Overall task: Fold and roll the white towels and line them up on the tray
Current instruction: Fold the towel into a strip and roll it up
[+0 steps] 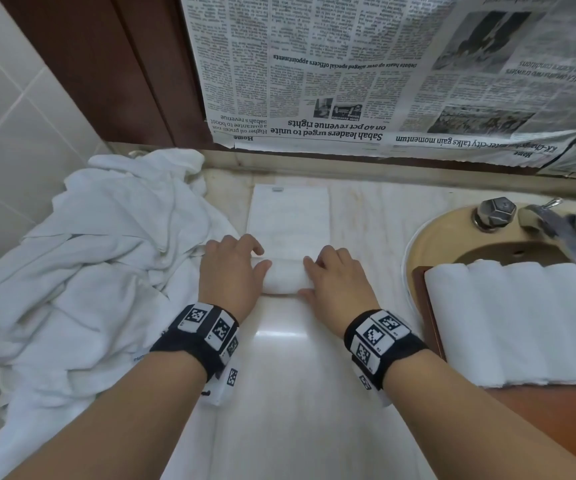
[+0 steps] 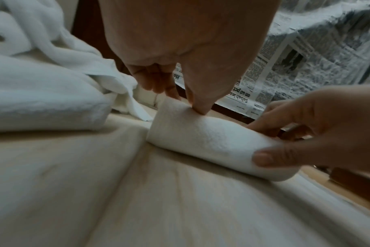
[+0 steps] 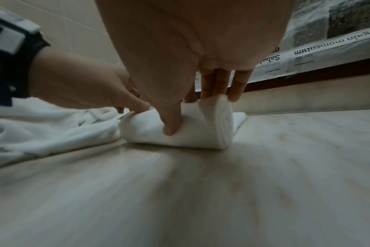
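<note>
A white towel lies folded into a long strip point(image 1: 288, 216) on the marble counter, and its near end is wound into a roll point(image 1: 283, 277) point(image 2: 211, 138) point(image 3: 190, 132). My left hand point(image 1: 232, 268) point(image 2: 186, 103) grips the roll's left end, thumb on top and fingers behind. At the other end my right hand point(image 1: 335, 275) point(image 3: 194, 113) grips it, thumb on the near side and fingers over the top. To the right, the brown wooden tray point(image 1: 421, 299) carries rolled white towels point(image 1: 515, 317) lying side by side.
A heap of loose white towels point(image 1: 82, 254) covers the counter's left side and touches my left hand. The beige sink point(image 1: 452, 237) with a metal faucet point(image 1: 553, 226) is at the back right, partly under the tray. Newspaper point(image 1: 383, 74) hangs on the wall behind.
</note>
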The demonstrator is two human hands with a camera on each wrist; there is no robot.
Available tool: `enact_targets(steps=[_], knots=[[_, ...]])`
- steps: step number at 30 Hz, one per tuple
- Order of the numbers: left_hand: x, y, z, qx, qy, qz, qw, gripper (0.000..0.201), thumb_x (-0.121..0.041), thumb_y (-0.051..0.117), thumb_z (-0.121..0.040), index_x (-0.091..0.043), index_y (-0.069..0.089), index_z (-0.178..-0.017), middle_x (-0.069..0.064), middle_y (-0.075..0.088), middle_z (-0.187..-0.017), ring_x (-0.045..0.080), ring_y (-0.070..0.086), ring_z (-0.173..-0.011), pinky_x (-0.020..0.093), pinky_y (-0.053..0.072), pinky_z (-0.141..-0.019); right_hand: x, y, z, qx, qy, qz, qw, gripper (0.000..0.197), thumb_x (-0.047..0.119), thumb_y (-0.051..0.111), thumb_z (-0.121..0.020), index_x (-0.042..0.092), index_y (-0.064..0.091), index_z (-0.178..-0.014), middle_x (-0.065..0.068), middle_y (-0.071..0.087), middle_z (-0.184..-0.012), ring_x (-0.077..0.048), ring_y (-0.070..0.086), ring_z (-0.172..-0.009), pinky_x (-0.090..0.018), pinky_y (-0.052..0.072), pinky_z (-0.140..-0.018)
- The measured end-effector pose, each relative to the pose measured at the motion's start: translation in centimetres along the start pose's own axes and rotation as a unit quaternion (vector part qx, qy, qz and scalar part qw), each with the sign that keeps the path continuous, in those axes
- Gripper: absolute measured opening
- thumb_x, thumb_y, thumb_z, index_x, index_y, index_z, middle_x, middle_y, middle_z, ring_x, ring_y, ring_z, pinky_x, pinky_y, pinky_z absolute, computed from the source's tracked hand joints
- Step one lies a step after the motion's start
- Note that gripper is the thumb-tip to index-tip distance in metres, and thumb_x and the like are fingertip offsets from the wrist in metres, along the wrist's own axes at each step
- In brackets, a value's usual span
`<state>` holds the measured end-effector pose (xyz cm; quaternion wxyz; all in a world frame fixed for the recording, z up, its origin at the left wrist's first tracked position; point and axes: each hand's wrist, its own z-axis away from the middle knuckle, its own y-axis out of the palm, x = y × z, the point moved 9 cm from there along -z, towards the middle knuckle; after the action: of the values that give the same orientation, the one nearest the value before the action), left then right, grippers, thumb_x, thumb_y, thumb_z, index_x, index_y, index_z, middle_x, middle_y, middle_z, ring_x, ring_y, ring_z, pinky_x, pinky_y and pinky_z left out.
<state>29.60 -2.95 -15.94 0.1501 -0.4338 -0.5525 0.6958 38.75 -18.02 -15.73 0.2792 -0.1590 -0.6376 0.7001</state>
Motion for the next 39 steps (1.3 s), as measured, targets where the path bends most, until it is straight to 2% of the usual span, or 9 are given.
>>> enact_targets(steps=[5, 9, 13, 16, 19, 24, 29, 34, 39], knots=[[-1.4, -0.4, -0.8, -0.003, 0.065, -0.073, 0.995, 0.036, -0.051, 0.058, -0.098, -0.020, 0.075, -0.095, 0.003, 0.072, -0.091, 0.031, 0.055, -0.095, 0.041, 0.045, -0.080, -1.8, -0.5, -2.0, 0.034, 0.007, -0.097, 0.995, 0.037, 0.040, 0.056, -0.100, 0.020, 0.052, -0.131, 0.000, 0.058, -0.123, -0.024, 0.047, -0.114, -0.035, 0.040, -0.096], [-1.0, 0.2, -1.0, 0.027, 0.097, -0.090, 0.991, 0.048, -0.063, 0.055, -0.094, -0.027, 0.074, -0.119, -0.003, 0.071, -0.119, 0.029, 0.053, -0.115, 0.045, 0.045, -0.089, -2.1, -0.3, -3.0, 0.035, 0.009, -0.097, 0.995, 0.033, 0.036, 0.049, -0.104, 0.019, 0.058, -0.130, -0.005, 0.062, -0.128, -0.028, 0.046, -0.122, -0.039, 0.040, -0.101], [-0.7, -0.2, -2.8, 0.018, 0.085, -0.108, 0.990, 0.041, -0.060, 0.054, -0.096, -0.031, 0.078, -0.112, 0.001, 0.062, -0.121, 0.033, 0.049, -0.113, 0.047, 0.044, -0.088, -1.7, -0.7, -3.5, 0.004, 0.002, -0.030, 1.000, 0.044, 0.051, 0.052, -0.099, 0.020, 0.066, -0.128, -0.018, 0.036, -0.158, -0.036, 0.027, -0.146, -0.048, 0.031, -0.113], [-0.8, 0.0, -4.1, 0.032, 0.069, -0.114, 0.991, 0.043, -0.061, 0.054, -0.096, -0.028, 0.078, -0.110, 0.003, 0.060, -0.115, 0.033, 0.048, -0.108, 0.045, 0.042, -0.085, -1.7, -1.6, -4.4, -0.008, -0.016, 0.006, 1.000, 0.048, 0.059, 0.065, -0.087, 0.022, 0.071, -0.117, -0.009, 0.046, -0.138, -0.031, 0.038, -0.129, -0.043, 0.038, -0.100], [-1.0, -0.3, -5.1, 0.028, 0.052, -0.055, 0.997, 0.034, -0.052, 0.062, -0.096, -0.022, 0.073, -0.109, 0.004, 0.064, -0.107, 0.030, 0.052, -0.105, 0.041, 0.044, -0.084, -1.7, -1.6, -5.8, 0.018, -0.034, -0.012, 0.999, 0.047, 0.055, 0.061, -0.092, 0.019, 0.065, -0.121, -0.002, 0.049, -0.119, -0.025, 0.042, -0.113, -0.036, 0.038, -0.094], [-1.8, 0.5, -5.8, 0.050, 0.052, -0.052, 0.996, 0.041, -0.050, 0.052, -0.102, -0.013, 0.069, -0.102, 0.007, 0.069, -0.094, 0.030, 0.059, -0.093, 0.038, 0.045, -0.075, -2.7, -1.6, -7.1, 0.008, -0.017, -0.080, 0.997, 0.036, 0.042, 0.054, -0.101, 0.020, 0.057, -0.129, -0.002, 0.063, -0.118, -0.028, 0.050, -0.109, -0.036, 0.042, -0.092], [-1.4, 1.3, -5.9, 0.057, 0.083, -0.110, 0.989, 0.053, -0.061, 0.049, -0.098, -0.022, 0.068, -0.128, 0.003, 0.066, -0.133, 0.033, 0.051, -0.128, 0.048, 0.046, -0.099, -2.4, -0.8, -7.3, -0.005, -0.001, -0.020, 1.000, 0.053, 0.052, 0.056, -0.095, 0.014, 0.064, -0.131, -0.018, 0.053, -0.145, -0.041, 0.046, -0.132, -0.048, 0.044, -0.103], [-2.5, 0.9, -7.7, 0.016, 0.109, -0.161, 0.981, 0.046, -0.054, 0.046, -0.098, -0.019, 0.075, -0.104, 0.007, 0.060, -0.108, 0.034, 0.050, -0.097, 0.040, 0.041, -0.073, -2.7, -1.7, -9.0, -0.006, -0.022, 0.007, 1.000, 0.056, 0.054, 0.069, -0.086, 0.016, 0.061, -0.126, -0.004, 0.049, -0.114, -0.026, 0.045, -0.108, -0.037, 0.042, -0.087], [-2.4, 1.0, -10.4, 0.061, 0.062, -0.080, 0.993, 0.039, -0.049, 0.050, -0.103, -0.018, 0.069, -0.114, 0.010, 0.069, -0.102, 0.035, 0.055, -0.100, 0.045, 0.047, -0.087, -4.0, -2.4, -10.4, -0.003, -0.009, -0.072, 0.997, 0.049, 0.051, 0.060, -0.095, 0.017, 0.054, -0.130, -0.001, 0.057, -0.124, -0.023, 0.050, -0.117, -0.035, 0.044, -0.094]])
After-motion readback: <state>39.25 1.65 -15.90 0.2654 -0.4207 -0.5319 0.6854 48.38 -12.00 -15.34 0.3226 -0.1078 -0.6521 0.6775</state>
